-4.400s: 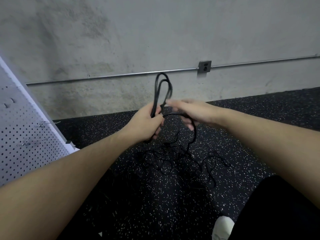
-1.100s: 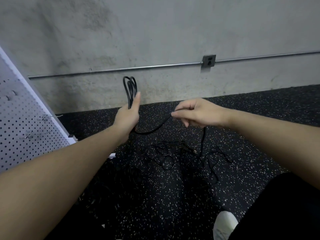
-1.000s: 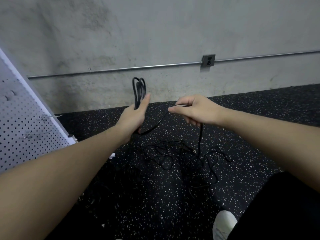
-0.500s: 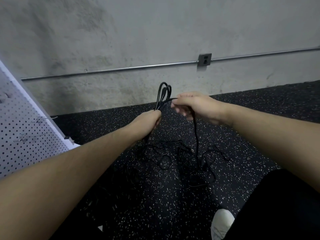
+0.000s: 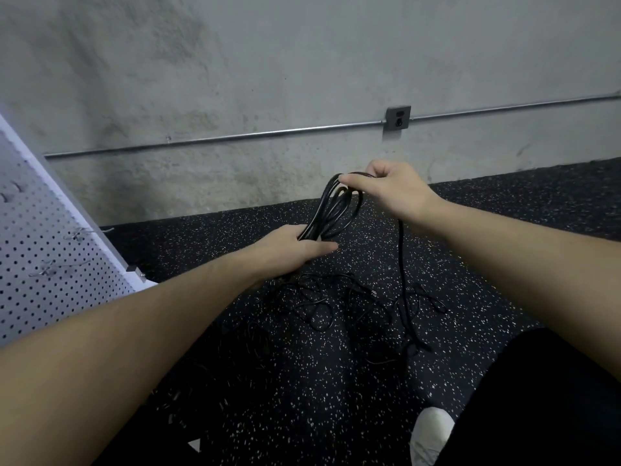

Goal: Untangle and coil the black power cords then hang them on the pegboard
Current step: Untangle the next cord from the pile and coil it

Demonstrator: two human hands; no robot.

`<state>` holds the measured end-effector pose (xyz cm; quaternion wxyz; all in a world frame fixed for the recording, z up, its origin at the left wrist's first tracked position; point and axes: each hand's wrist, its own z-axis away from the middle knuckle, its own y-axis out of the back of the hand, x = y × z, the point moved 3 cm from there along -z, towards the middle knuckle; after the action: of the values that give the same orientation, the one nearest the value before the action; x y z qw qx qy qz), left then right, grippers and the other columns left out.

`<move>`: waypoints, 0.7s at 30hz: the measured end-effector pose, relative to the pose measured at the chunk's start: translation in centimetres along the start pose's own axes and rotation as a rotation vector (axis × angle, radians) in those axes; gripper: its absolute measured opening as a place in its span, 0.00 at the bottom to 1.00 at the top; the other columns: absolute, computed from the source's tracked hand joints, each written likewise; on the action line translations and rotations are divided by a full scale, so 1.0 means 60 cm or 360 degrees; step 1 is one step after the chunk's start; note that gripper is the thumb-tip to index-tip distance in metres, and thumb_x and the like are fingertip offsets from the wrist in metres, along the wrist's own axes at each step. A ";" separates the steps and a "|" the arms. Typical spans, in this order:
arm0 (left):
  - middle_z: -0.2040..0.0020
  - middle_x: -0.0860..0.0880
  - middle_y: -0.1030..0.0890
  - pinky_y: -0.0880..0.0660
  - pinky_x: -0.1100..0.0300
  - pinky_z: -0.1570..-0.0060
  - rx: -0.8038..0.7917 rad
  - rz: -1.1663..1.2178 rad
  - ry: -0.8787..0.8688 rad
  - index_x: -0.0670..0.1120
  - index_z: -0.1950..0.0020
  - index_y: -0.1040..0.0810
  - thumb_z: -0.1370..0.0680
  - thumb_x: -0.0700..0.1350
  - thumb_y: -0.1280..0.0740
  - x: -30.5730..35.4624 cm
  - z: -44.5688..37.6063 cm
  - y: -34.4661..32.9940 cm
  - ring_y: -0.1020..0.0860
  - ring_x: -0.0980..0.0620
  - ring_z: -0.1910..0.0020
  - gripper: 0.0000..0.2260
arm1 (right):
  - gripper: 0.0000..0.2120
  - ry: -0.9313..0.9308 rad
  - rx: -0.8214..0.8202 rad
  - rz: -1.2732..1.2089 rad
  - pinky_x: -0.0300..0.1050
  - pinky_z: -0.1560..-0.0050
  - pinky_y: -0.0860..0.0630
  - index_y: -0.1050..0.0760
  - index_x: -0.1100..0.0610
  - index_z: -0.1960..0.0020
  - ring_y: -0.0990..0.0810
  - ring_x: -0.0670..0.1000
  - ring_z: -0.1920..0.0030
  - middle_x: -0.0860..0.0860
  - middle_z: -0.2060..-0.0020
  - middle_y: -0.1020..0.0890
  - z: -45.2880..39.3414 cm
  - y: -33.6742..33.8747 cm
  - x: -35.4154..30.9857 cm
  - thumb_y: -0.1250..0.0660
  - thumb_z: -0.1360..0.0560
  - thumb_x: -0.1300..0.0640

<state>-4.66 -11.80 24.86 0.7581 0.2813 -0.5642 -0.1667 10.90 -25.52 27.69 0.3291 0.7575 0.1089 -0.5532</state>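
Now | left hand grips coil base | right hand pinches top

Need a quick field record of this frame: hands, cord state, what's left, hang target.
left hand: grips the base of the coiled cord
right hand: pinches the top of the coil's loops
free strand: drops from the right hand to the floor
tangled cords: loose pile on the speckled floor, not yet coiled
pegboard: far left, leaning, metal hooks bare
stage: coiling under way, nothing hung
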 end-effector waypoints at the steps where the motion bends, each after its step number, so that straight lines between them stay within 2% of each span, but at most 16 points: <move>1: 0.60 0.53 0.21 0.27 0.57 0.61 0.0027 0.0115 0.0047 0.51 0.56 0.22 0.21 0.58 0.30 -0.006 0.000 0.000 0.23 0.54 0.62 0.12 | 0.18 -0.0005 -0.0043 -0.0087 0.39 0.75 0.41 0.31 0.53 0.61 0.37 0.45 0.75 0.46 0.74 0.30 0.001 0.000 0.002 0.25 0.25 0.44; 3: 0.57 0.48 0.17 0.19 0.53 0.61 0.0065 0.0401 0.0162 0.50 0.48 0.19 0.22 0.58 0.29 -0.020 0.002 0.000 0.20 0.52 0.62 0.12 | 0.15 0.0001 -0.0133 -0.0192 0.40 0.74 0.38 0.28 0.52 0.62 0.34 0.46 0.74 0.47 0.72 0.28 0.003 0.001 0.004 0.28 0.22 0.46; 6: 0.58 0.45 0.16 0.16 0.48 0.54 0.0138 0.0486 0.0221 0.52 0.46 0.20 0.22 0.59 0.29 -0.036 0.000 0.004 0.17 0.50 0.62 0.12 | 0.10 -0.0056 -0.0294 -0.0356 0.38 0.72 0.36 0.20 0.54 0.52 0.32 0.44 0.71 0.45 0.69 0.27 0.004 0.000 0.004 0.36 0.17 0.50; 8: 0.60 0.44 0.16 0.16 0.51 0.59 0.0162 0.0533 0.0216 0.52 0.46 0.21 0.21 0.59 0.30 -0.037 0.003 0.006 0.16 0.49 0.63 0.12 | 0.11 -0.0063 -0.0328 -0.0410 0.38 0.72 0.33 0.20 0.55 0.47 0.30 0.44 0.69 0.45 0.68 0.27 0.005 -0.002 -0.001 0.39 0.16 0.51; 10: 0.63 0.45 0.17 0.19 0.54 0.64 0.0111 0.0597 0.0185 0.50 0.48 0.22 0.21 0.59 0.31 -0.029 0.006 0.003 0.17 0.48 0.65 0.13 | 0.11 -0.0047 -0.0249 -0.0423 0.40 0.66 0.24 0.21 0.55 0.49 0.25 0.45 0.64 0.46 0.66 0.24 0.006 -0.007 -0.008 0.40 0.15 0.51; 11: 0.66 0.46 0.19 0.20 0.55 0.66 0.0084 0.0605 0.0148 0.47 0.51 0.23 0.20 0.58 0.31 -0.023 0.007 0.000 0.18 0.49 0.68 0.14 | 0.12 -0.0048 -0.0187 -0.0428 0.45 0.59 0.20 0.23 0.55 0.51 0.22 0.46 0.60 0.47 0.62 0.22 0.006 -0.010 -0.009 0.41 0.15 0.51; 13: 0.71 0.48 0.25 0.24 0.56 0.70 0.0047 0.0640 0.0066 0.46 0.58 0.28 0.19 0.56 0.32 -0.008 0.006 -0.008 0.23 0.50 0.72 0.16 | 0.12 -0.0111 -0.0091 -0.0435 0.53 0.46 0.20 0.26 0.53 0.51 0.19 0.50 0.47 0.48 0.50 0.19 0.005 -0.015 -0.008 0.43 0.14 0.48; 15: 0.72 0.50 0.30 0.27 0.56 0.70 0.0045 0.0769 0.0017 0.47 0.59 0.31 0.19 0.56 0.32 0.001 0.001 -0.015 0.28 0.51 0.73 0.16 | 0.13 -0.0206 -0.0066 -0.0430 0.62 0.41 0.20 0.27 0.51 0.47 0.20 0.56 0.40 0.49 0.37 0.22 0.008 -0.020 -0.009 0.45 0.15 0.44; 16: 0.72 0.50 0.31 0.26 0.55 0.69 0.0077 0.0797 -0.0006 0.48 0.58 0.30 0.19 0.56 0.32 0.003 -0.001 -0.017 0.29 0.51 0.73 0.15 | 0.13 -0.0259 -0.0082 -0.0485 0.66 0.42 0.20 0.28 0.51 0.46 0.20 0.58 0.41 0.51 0.35 0.23 0.009 -0.023 -0.011 0.45 0.14 0.44; 18: 0.71 0.48 0.27 0.25 0.55 0.68 0.0199 0.0692 -0.0042 0.46 0.58 0.26 0.19 0.57 0.33 0.002 -0.005 -0.017 0.26 0.50 0.72 0.17 | 0.11 -0.0364 -0.0131 -0.0705 0.68 0.45 0.19 0.31 0.53 0.45 0.18 0.62 0.45 0.56 0.37 0.20 0.011 -0.035 -0.018 0.46 0.14 0.46; 21: 0.70 0.49 0.19 0.24 0.59 0.68 0.0301 0.0492 -0.0044 0.44 0.52 0.18 0.19 0.60 0.35 0.003 -0.005 -0.019 0.21 0.53 0.72 0.19 | 0.07 -0.0468 -0.0079 -0.0935 0.63 0.51 0.17 0.35 0.51 0.44 0.16 0.59 0.54 0.58 0.41 0.17 0.011 -0.052 -0.024 0.45 0.13 0.48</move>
<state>-4.25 -12.71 24.26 0.7370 0.2590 -0.6243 0.0019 8.22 -23.28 27.70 0.1860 0.5976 0.2873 -0.7251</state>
